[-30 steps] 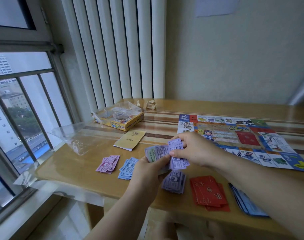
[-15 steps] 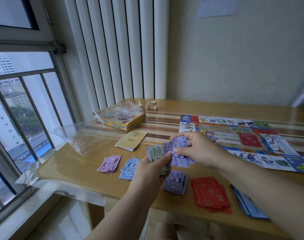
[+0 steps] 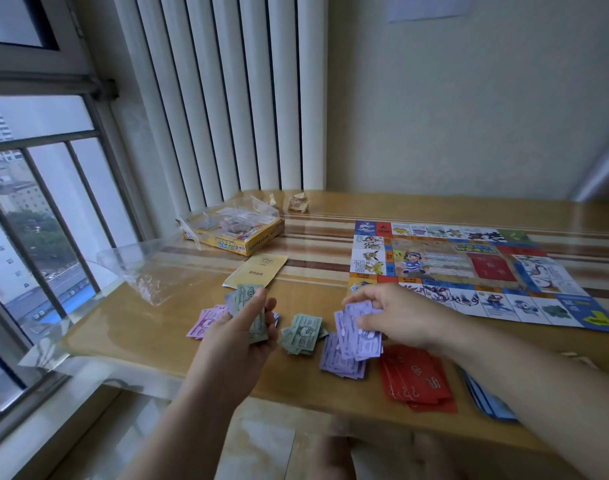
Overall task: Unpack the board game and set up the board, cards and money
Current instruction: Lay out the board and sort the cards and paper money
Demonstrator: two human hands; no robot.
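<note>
Beside the left hand (image 3: 237,337) fingers, on the bench (image 3: 289,382): green pile (image 3: 301,332). Those fingers curled round a green sheaf (image 3: 250,295); right hand (image 3: 396,317) fingers pinching lilac notes (image 3: 360,337) just above the lilac pile (image 3: 341,362). Risk: slack release, notes fanning into the green pile.

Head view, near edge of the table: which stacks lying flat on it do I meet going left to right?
pink bills → green bills → purple bills → red cards → blue cards

head-worn view, angled down, close over table (image 3: 157,327)
</note>
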